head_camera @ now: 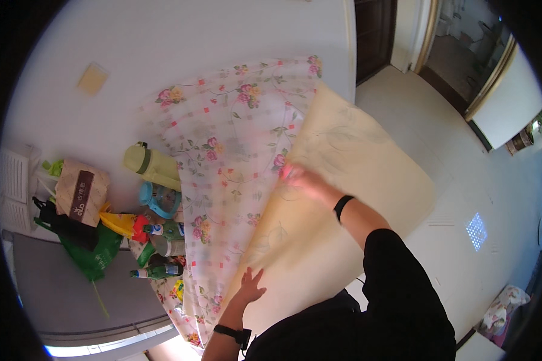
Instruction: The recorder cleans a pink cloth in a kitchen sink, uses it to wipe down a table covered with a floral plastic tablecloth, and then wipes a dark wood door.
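Observation:
A beige sheet [343,162] with faint grey leaf outlines spreads in front of me, its left edge lying over a translucent floral tablecloth [235,167]. The tablecloth has pink and yellow roses and small red squares. My left hand [251,286] is at the sheet's near left edge, fingers spread, holding nothing I can see. Farther along that same edge is my right hand [305,180], blurred by motion. Something pinkish shows at its fingertips; whether it is a held item or the tablecloth's pattern, I cannot tell.
Left of the tablecloth stand a pale green thermos jug [151,164], a blue-lidded container [160,198], green glass bottles [165,270], a printed paper bag [81,192] and a green bag [95,252]. A white wall [198,36] rises behind. Pale floor [415,117] extends right towards a doorway [465,54].

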Demonstrator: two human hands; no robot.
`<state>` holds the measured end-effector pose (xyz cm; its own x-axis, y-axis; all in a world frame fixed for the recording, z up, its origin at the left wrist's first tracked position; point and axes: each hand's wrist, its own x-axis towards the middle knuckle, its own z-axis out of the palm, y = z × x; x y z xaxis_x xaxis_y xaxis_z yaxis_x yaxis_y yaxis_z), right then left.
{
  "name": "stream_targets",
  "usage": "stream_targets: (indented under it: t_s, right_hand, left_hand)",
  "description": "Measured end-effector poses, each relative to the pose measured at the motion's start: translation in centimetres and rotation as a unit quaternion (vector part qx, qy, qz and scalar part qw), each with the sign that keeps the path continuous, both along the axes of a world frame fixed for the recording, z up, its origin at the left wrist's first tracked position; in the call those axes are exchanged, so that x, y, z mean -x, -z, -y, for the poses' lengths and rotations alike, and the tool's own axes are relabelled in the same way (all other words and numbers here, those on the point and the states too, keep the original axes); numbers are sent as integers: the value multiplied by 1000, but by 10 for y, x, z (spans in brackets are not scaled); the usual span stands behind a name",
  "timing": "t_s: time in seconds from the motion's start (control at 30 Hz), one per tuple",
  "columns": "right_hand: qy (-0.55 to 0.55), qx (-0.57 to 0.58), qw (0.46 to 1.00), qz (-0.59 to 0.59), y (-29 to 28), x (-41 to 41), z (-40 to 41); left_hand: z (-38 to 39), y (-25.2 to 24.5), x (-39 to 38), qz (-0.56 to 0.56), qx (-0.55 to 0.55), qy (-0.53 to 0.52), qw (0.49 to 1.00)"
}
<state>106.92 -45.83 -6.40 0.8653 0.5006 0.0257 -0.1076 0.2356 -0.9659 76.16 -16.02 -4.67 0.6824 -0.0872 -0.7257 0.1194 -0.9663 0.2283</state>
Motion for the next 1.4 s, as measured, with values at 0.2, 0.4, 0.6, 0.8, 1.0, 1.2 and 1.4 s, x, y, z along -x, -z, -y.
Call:
stream_targets:
  t_s: [0.2, 0.4, 0.6, 0.8, 1.0, 1.2, 1.4]
  right_hand:
    - [538, 515, 651, 143, 49, -105, 153]
    - [258, 273, 910, 173, 22, -64, 33]
    - [518, 308, 795, 69, 12, -71, 168]
    - [558, 515, 640, 118, 24, 62, 292]
    - [530, 635, 562, 23, 8, 143, 295]
    - [604, 392, 693, -23, 37, 146, 279]
    - [474, 564, 671, 80, 22, 173, 205]
  left_hand:
    - [18, 1, -12, -47, 34, 21, 998]
    - [12, -7, -11, -81, 20, 38, 996]
    - [6, -6, -12, -97, 7, 58, 994]
    - [11, -18, -13, -72, -19, 55, 996]
    - [10, -50, -55, 117, 96, -131, 980]
    - [-19, -52, -79, 432, 13, -135, 892]
    - [-64, -71, -87, 494, -208, -239, 810]
